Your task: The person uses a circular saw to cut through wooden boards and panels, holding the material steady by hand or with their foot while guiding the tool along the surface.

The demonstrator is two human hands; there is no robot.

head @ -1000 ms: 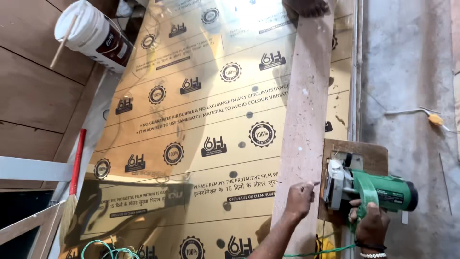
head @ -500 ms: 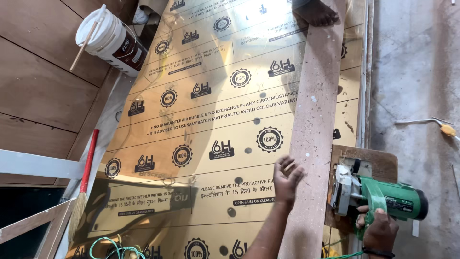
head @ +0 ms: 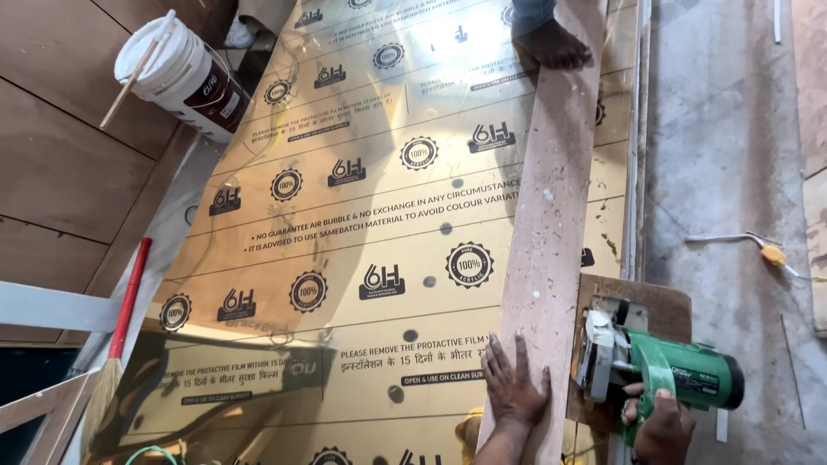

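The left hand [head: 514, 392] has moved down, now pressed flat and open on the plank [head: 551, 215] at the gold sheet's [head: 345, 232] right edge; the right hand [head: 662, 426] stays clamped on the green saw [head: 663, 370].

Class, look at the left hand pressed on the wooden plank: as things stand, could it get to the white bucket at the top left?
Probably not. The left hand lies flat on the plank near the bottom edge, while the white bucket stands far off across the gold sheet.

White bucket [head: 185, 77] with stick far left; red-handled broom [head: 121, 336] near left; bare foot [head: 551, 43] far; yellow-tipped tool [head: 758, 250] on right floor.
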